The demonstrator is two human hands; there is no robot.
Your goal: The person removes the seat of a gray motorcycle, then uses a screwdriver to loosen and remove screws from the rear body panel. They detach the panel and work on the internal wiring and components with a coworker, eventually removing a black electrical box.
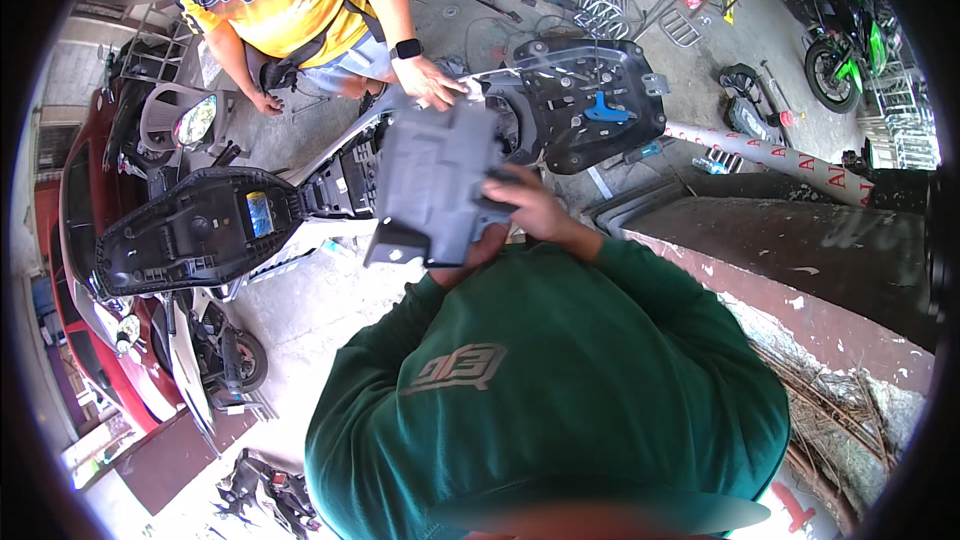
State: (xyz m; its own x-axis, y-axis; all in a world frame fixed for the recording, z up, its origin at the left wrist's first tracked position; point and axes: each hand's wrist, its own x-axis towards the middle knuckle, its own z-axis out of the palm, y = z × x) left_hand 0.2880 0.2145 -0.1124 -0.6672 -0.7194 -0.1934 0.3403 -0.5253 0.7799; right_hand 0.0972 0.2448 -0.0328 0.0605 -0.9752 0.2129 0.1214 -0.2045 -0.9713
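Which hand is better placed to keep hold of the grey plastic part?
Right. The right hand grips the grey plastic part at its right edge, fingers curled over it. The left hand is hidden behind the part, so its grip cannot be judged.

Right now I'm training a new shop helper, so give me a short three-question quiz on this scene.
1. True or false: the right hand grips the grey plastic panel.
2. What colour is the wearer's sweatshirt: A red, B green, C white?
3. Where does the hand of the co-worker in yellow rest?

Key: 1 true. 2 B. 3 On the scooter frame, by the upturned black seat.
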